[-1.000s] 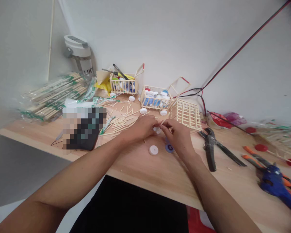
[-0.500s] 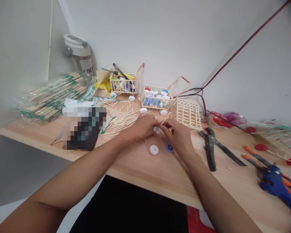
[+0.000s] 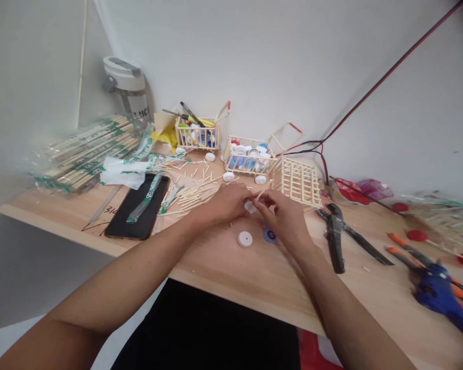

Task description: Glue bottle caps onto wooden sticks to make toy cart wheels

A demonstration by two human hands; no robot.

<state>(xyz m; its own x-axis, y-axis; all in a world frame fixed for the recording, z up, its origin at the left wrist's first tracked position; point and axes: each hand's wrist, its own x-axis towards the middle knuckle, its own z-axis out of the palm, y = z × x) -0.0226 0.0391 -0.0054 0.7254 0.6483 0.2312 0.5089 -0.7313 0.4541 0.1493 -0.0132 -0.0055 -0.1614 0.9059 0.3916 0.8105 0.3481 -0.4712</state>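
Observation:
My left hand (image 3: 231, 200) is closed, its fingertips pinching a small whitish bottle cap (image 3: 249, 207). Facing it, my right hand (image 3: 283, 213) has thumb and forefinger closed on a thin wooden stick (image 3: 264, 190), whose free end slants up and away. Stick and cap meet between my fingertips, where the join is hidden. Just below lies a white cap (image 3: 244, 239) with a small hole in its middle. Beside it, partly under my right hand, is a blue cap (image 3: 270, 236) with a dark mark.
Behind stand two stick-built carts (image 3: 250, 156) filled with caps, and a stick grid (image 3: 300, 181). Cut sticks (image 3: 193, 195) lie left, near a phone (image 3: 135, 210) and bagged chopsticks (image 3: 88, 151). On the right are black-handled pliers (image 3: 335, 241) and a blue glue gun (image 3: 438, 288).
My hands hold nearly the same pose, with the cap and stick still between them. The view has shifted very slightly.

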